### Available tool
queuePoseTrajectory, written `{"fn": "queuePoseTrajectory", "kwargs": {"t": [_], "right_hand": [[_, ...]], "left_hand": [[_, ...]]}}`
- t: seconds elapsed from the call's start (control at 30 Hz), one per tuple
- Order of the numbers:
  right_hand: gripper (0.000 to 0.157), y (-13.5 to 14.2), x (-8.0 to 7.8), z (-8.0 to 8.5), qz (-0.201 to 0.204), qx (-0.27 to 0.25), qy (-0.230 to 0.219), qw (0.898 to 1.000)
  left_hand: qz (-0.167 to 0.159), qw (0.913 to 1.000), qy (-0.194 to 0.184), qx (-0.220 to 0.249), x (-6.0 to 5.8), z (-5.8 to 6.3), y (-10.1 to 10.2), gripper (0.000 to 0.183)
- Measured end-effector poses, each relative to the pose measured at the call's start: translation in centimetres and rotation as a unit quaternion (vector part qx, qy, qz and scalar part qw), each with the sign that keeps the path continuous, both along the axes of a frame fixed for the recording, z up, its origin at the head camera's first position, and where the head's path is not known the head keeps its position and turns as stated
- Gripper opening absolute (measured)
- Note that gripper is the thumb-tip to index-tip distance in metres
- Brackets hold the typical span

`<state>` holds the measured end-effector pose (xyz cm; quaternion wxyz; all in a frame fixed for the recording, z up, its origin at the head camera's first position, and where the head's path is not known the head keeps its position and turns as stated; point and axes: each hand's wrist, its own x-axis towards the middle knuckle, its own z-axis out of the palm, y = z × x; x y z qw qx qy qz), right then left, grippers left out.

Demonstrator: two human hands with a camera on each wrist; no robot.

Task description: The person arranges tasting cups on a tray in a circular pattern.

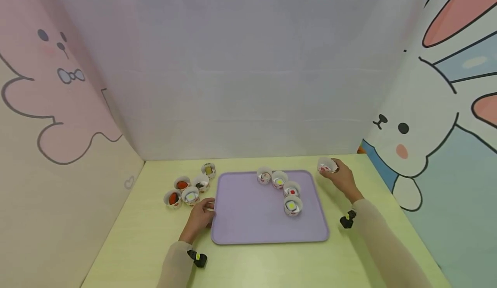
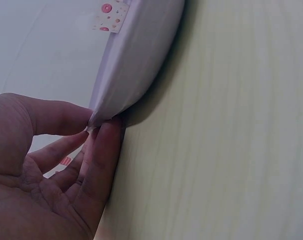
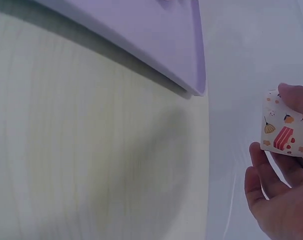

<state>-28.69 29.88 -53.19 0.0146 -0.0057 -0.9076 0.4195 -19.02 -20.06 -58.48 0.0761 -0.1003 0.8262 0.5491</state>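
Note:
My left hand point(image 1: 201, 214) pinches the left rim of a lilac tray point(image 1: 252, 230) between thumb and fingers; the left wrist view shows the tray's rim point(image 2: 116, 70) close up. Beyond the tray's far right corner, my right hand point(image 1: 343, 182) grips a small white paper cup point(image 1: 325, 164) by its sides. Cake and fruit prints cover this cup point(image 3: 284, 127), which appears raised off the table; what it holds is hard to make out. Several similar cups, including one with a yellow-topped piece point(image 1: 293, 206), stand in a curved row on the tray's right half.
Left of the tray, several more printed cups cluster on the pale wooden table point(image 1: 132, 245). Two hold orange-red pieces point(image 1: 173, 198), and one at the back holds a yellowish piece point(image 1: 209, 170). A white backdrop point(image 1: 248, 85) rises behind, with cartoon-printed panels on both sides.

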Motion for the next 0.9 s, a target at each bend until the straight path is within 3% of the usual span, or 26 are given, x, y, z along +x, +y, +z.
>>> {"fn": "queuePoseTrajectory", "kwargs": {"t": [0.5, 0.9], "right_hand": [[0.073, -2.1, 3.4, 2.9, 0.016, -0.017, 0.023, 0.999], [0.069, -4.4, 5.9, 3.2, 0.036, -0.014, 0.02, 0.999]], "left_hand": [[-0.002, 1.0, -0.002, -0.003, 0.0, -0.1, -0.2, 0.048], [-0.005, 1.0, -0.008, -0.001, -0.2, 0.0, -0.2, 0.048]]}}
